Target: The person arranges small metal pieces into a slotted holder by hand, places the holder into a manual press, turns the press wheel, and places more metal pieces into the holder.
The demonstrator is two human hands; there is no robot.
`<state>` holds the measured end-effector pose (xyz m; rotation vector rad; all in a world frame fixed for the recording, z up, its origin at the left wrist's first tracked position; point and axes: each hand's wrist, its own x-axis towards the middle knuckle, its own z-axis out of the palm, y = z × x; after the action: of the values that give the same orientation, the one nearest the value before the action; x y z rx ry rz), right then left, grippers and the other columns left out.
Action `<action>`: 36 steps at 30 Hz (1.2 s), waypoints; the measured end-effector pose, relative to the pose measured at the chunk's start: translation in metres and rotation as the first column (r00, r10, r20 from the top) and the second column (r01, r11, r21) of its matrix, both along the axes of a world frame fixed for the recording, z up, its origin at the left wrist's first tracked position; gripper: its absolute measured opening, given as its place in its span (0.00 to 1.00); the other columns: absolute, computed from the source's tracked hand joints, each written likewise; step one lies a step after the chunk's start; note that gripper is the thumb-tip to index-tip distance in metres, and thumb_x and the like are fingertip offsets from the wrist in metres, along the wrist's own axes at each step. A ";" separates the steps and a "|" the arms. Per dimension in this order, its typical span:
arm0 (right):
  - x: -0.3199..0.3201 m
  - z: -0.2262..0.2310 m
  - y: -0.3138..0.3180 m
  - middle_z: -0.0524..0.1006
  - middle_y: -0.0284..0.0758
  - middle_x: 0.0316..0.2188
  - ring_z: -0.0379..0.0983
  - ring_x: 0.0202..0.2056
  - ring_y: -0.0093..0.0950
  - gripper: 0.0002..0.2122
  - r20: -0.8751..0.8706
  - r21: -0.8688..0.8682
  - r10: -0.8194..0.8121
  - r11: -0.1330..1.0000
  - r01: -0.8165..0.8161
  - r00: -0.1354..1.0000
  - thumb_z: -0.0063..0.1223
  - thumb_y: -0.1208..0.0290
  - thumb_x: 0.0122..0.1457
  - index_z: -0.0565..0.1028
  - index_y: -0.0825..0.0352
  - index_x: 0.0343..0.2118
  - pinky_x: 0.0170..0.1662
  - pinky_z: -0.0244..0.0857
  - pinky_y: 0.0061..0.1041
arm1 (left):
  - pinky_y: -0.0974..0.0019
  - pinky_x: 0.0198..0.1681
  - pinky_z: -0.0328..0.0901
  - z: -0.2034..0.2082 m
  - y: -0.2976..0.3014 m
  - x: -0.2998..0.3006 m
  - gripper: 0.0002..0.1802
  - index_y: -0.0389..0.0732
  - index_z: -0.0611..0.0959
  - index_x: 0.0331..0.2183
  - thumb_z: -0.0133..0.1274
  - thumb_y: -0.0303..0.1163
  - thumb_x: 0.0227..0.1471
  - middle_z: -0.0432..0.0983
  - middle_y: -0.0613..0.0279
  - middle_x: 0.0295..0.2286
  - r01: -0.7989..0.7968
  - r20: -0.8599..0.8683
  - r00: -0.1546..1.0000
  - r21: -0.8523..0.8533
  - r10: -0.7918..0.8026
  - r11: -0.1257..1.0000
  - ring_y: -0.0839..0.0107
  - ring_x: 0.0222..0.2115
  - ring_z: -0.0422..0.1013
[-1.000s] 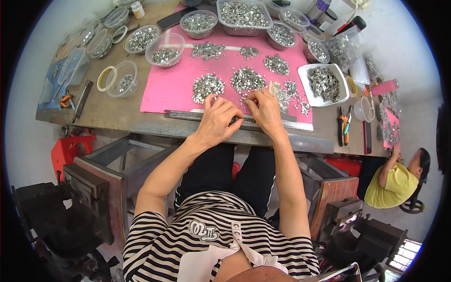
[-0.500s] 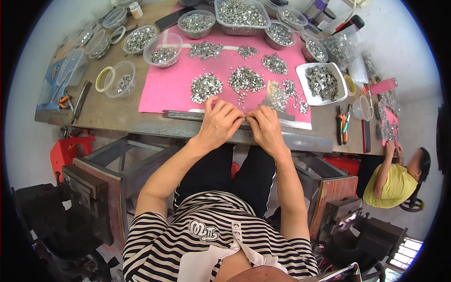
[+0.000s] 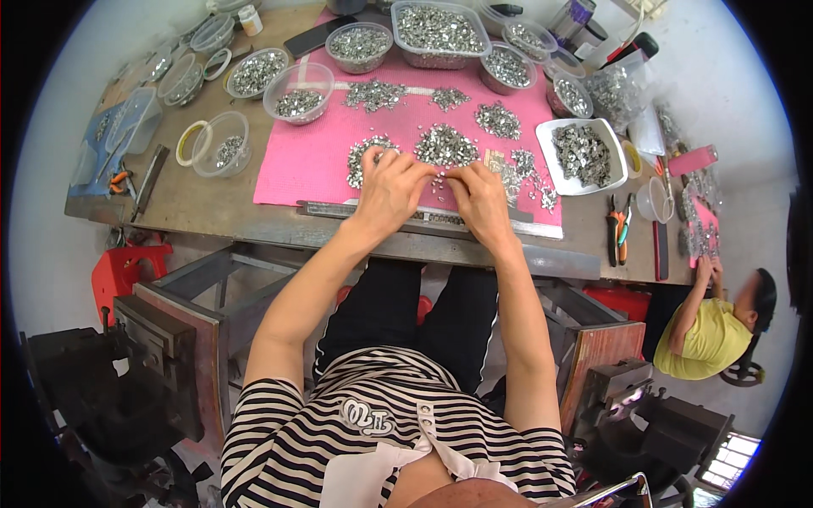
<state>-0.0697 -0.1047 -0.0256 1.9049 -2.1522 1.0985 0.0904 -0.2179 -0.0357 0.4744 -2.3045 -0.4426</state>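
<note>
Both hands are over the pink mat (image 3: 292, 169), at the near edge of a pile of small shiny metal pieces (image 3: 446, 146). My left hand (image 3: 388, 193) has thumb and forefinger pressed together beside loose pieces; its fingers partly cover a second pile (image 3: 356, 173). Close to its right, my right hand (image 3: 481, 201) also pinches with thumb and forefinger. Whatever lies between the fingertips is too small to make out. Below the hands, along the table's front edge, a long narrow metal bar (image 3: 339, 209) carries a row of small linked metal pieces (image 3: 434, 218), partly hidden by the hands.
Tubs of metal pieces (image 3: 358, 44) line the back. A white tray (image 3: 622, 173) stands right of the mat, with pliers (image 3: 616, 229) nearby. Further left are a clear tub (image 3: 241, 161), a tape roll (image 3: 184, 144) and a flat file (image 3: 151, 182). Another person (image 3: 707, 334) works at far right.
Both hands have moved away from me, off the metal bar to the near edge of the middle pile. The row of pieces on the bar now shows. The whole view has shifted slightly.
</note>
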 end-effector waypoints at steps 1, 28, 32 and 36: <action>-0.001 -0.001 -0.004 0.76 0.40 0.29 0.74 0.32 0.40 0.04 0.000 -0.002 0.002 1.000 -0.002 1.000 0.59 0.77 0.57 0.81 0.66 0.35 0.38 0.65 0.35 | 0.49 0.54 0.55 -0.002 -0.007 -0.004 0.06 0.47 0.86 0.35 0.60 0.31 0.53 0.74 0.65 0.30 -0.003 0.035 0.999 -0.035 0.004 0.999 0.63 0.38 0.70; 0.017 0.005 0.038 0.74 0.35 0.27 0.72 0.32 0.34 0.03 0.036 -0.055 0.042 0.998 -0.040 0.998 0.61 0.78 0.55 0.81 0.66 0.32 0.39 0.61 0.33 | 0.45 0.55 0.53 -0.005 -0.018 -0.006 0.03 0.45 0.85 0.28 0.61 0.32 0.48 0.75 0.65 0.32 -0.002 0.130 0.991 -0.074 0.012 0.997 0.63 0.42 0.69; 0.005 -0.003 0.007 0.75 0.36 0.26 0.73 0.31 0.37 0.02 0.040 -0.032 -0.042 0.999 0.044 0.998 0.61 0.76 0.56 0.82 0.66 0.31 0.38 0.61 0.36 | 0.45 0.55 0.53 -0.003 -0.020 -0.007 0.04 0.45 0.85 0.28 0.61 0.32 0.48 0.75 0.65 0.32 0.002 0.160 0.987 -0.050 0.006 0.999 0.64 0.42 0.69; -0.005 -0.008 -0.016 0.76 0.37 0.27 0.74 0.33 0.39 0.02 0.035 0.019 -0.030 0.999 0.029 0.999 0.60 0.74 0.55 0.81 0.66 0.29 0.39 0.62 0.37 | 0.46 0.55 0.53 -0.002 -0.018 -0.006 0.04 0.45 0.84 0.28 0.62 0.32 0.47 0.75 0.65 0.32 0.018 0.144 0.989 -0.040 -0.012 0.999 0.64 0.42 0.69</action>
<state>-0.0743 -0.1203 -0.0337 1.8692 -2.2093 1.1190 0.0841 -0.2361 -0.0375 0.4833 -2.4525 -0.3781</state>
